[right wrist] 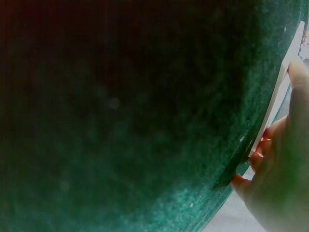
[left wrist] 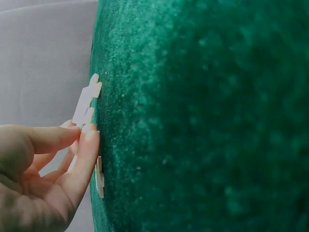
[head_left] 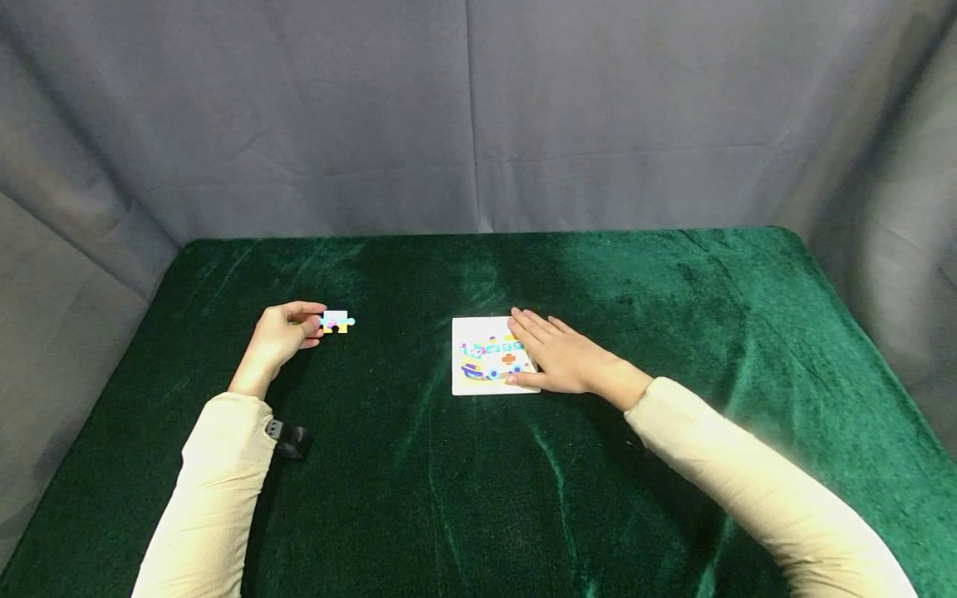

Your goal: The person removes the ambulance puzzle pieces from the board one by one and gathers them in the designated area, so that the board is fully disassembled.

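Leftward, above or on the green table (head_left: 404, 498), puzzle piece (head_left: 336, 317) in the left hand (head_left: 282, 336), pinched between thumb and fingers by its left side; second piece (left wrist: 100, 178) near those fingers, seen from the left wrist. Centrally, white board (head_left: 486, 359) with a vehicle picture, under the right hand (head_left: 559, 357), fingers nearly straight, thumb apart. Best to pinch lightly, leave knob and notch uncovered, and press the board flat.

Green plush-covered table (head_left: 419, 482) — white picture board (head_left: 489, 357) flat on top; pale piece (left wrist: 100, 180) too, seemingly.
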The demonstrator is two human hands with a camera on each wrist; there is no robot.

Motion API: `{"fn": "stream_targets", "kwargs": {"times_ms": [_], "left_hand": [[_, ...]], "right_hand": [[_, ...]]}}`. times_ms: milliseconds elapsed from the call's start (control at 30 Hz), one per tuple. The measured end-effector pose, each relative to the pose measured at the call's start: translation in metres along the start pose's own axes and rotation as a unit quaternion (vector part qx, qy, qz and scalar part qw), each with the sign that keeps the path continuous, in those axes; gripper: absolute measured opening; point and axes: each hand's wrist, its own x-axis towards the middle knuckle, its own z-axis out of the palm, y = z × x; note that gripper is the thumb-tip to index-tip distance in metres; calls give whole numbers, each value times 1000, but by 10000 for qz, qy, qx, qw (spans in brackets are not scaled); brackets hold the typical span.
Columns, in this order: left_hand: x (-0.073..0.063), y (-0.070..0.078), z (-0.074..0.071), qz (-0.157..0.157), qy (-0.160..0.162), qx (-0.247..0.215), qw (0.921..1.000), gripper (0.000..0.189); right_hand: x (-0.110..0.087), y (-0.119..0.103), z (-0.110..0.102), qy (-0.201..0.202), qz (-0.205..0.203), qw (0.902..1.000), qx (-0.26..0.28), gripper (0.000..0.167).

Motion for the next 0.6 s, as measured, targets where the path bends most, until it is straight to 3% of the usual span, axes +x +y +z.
{"fn": "stream_targets", "kwargs": {"times_ms": [600], "left_hand": [[1, -5, -3, -98, -30, 205, 9997, 36]], "right_hand": [[2, 2, 1, 37, -38, 10000, -70, 85]]}}
